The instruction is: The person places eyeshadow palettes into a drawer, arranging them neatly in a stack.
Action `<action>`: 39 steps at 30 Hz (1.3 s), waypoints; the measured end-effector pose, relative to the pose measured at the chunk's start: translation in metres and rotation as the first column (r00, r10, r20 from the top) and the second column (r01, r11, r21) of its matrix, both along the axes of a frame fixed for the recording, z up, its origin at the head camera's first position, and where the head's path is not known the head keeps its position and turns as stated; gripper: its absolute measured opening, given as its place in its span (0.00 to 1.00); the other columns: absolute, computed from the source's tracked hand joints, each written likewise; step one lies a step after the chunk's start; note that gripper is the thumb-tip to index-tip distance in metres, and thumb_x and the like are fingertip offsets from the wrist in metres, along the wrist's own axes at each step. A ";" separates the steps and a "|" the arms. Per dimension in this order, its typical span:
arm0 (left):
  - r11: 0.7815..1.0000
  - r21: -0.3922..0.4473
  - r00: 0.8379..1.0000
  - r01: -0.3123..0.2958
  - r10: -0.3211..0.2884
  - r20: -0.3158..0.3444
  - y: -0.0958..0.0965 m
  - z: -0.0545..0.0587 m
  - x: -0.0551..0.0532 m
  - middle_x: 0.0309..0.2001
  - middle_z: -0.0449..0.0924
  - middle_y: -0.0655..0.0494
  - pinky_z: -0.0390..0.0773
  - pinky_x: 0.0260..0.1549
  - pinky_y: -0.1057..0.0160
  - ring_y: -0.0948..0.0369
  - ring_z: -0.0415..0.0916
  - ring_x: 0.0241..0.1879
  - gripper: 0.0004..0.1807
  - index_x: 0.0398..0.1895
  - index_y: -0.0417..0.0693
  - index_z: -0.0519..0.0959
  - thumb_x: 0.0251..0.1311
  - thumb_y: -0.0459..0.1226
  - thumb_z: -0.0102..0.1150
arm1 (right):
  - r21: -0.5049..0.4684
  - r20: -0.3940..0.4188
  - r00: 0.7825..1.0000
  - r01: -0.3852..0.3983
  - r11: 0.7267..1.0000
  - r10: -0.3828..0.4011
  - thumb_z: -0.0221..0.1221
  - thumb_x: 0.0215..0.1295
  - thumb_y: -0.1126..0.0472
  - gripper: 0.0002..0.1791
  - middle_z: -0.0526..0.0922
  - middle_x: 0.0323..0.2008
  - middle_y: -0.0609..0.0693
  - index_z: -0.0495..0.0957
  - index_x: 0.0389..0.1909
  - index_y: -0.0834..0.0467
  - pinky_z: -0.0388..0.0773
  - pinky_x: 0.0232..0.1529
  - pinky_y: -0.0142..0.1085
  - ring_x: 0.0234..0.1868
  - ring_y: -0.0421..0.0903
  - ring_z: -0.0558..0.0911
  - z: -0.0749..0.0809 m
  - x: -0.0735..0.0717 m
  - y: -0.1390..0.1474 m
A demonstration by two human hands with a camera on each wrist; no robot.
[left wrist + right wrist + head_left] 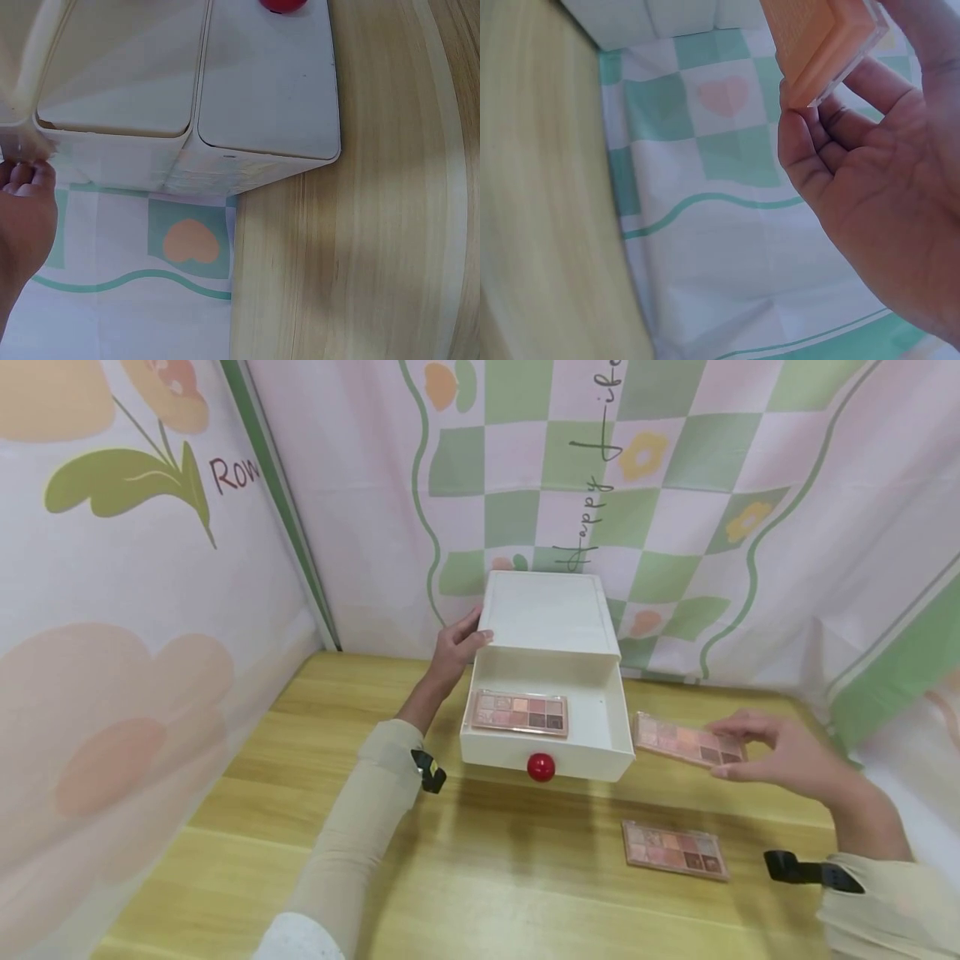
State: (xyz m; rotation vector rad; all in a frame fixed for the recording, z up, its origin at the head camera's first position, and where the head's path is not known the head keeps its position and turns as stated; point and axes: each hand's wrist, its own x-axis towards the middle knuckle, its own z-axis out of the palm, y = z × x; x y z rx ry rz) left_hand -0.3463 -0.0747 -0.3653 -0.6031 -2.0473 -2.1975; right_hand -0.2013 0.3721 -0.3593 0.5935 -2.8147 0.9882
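A white drawer box [551,610] stands on the table with its drawer [592,761] pulled out. My left hand [454,652] grips the box's left side, thumb over the top edge; in the left wrist view its curled fingers [28,176] meet the casing. An eyeshadow palette [519,713] lies in the drawer's left part. To the right of the drawer, my right hand [787,756] pinches a second eyeshadow palette [678,740] by its right end, seen raised off the table in the right wrist view. A third palette [674,850] lies on the table nearer me.
A red round knob [541,767] sticks out from the drawer front. Behind the box hangs a checked green and white curtain [570,468], and a printed cloth [135,610] hangs at the left. The wooden table [480,877] spreads in front.
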 end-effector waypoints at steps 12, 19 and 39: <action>1.000 -0.004 1.000 -0.002 0.002 0.001 0.001 0.000 0.000 0.80 0.56 0.46 0.64 0.78 0.58 0.51 0.58 0.79 0.36 0.78 0.40 0.58 0.66 0.37 0.52 | 0.006 -0.061 0.997 -0.052 0.999 0.052 0.78 0.42 0.68 0.32 0.80 0.43 0.25 0.81 0.54 0.65 0.67 0.46 0.09 0.46 0.18 0.74 0.013 -0.001 -0.002; 1.000 -0.006 1.000 -0.006 0.006 -0.002 0.002 -0.001 -0.001 0.80 0.56 0.46 0.64 0.77 0.58 0.51 0.58 0.79 0.37 0.78 0.40 0.58 0.66 0.37 0.52 | 0.015 -0.115 0.991 -0.061 0.998 0.062 0.78 0.41 0.68 0.31 0.79 0.38 0.33 0.83 0.52 0.62 0.68 0.40 0.14 0.41 0.26 0.74 0.024 0.001 -0.007; 1.000 -0.009 1.000 -0.013 0.013 -0.002 0.001 -0.002 -0.001 0.80 0.56 0.46 0.65 0.77 0.58 0.51 0.59 0.79 0.37 0.78 0.40 0.58 0.66 0.38 0.53 | 0.031 -0.146 0.989 -0.030 0.999 0.035 0.79 0.39 0.68 0.32 0.79 0.42 0.26 0.84 0.52 0.58 0.65 0.44 0.12 0.44 0.23 0.73 0.038 -0.001 -0.019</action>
